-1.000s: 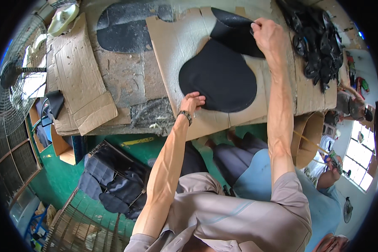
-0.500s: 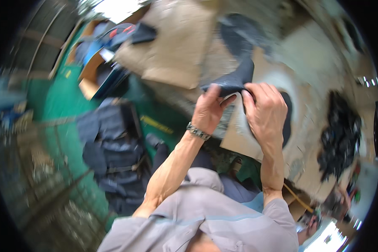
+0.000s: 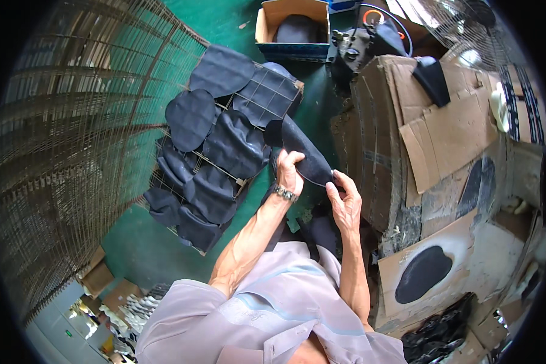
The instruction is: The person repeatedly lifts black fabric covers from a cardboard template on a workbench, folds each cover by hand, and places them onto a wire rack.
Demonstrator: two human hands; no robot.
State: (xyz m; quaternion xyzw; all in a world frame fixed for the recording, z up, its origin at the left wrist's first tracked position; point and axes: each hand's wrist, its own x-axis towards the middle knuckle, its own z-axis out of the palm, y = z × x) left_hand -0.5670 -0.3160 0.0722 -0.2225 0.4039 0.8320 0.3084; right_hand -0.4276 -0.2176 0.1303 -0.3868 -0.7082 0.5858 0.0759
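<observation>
Black piece [image 3: 307, 159] in hand
Left hand [image 3: 290, 175] grips its edge, right hand [image 3: 346, 203] pinches its tip (wire rack [image 3: 298, 87] at left)

The upper black piece [image 3: 309, 155], earlier peeled up by the right hand [image 3: 340, 193] over the worktop [image 3: 431, 221], is now off it near the wire rack [image 3: 241, 181], with the left hand [image 3: 289, 171] gripping it too, away from the lower piece [image 3: 423, 274].

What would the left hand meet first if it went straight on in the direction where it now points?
The left hand would probably meet the black sheet it holds; beyond that, green floor shows, though depth is unclear.
</observation>
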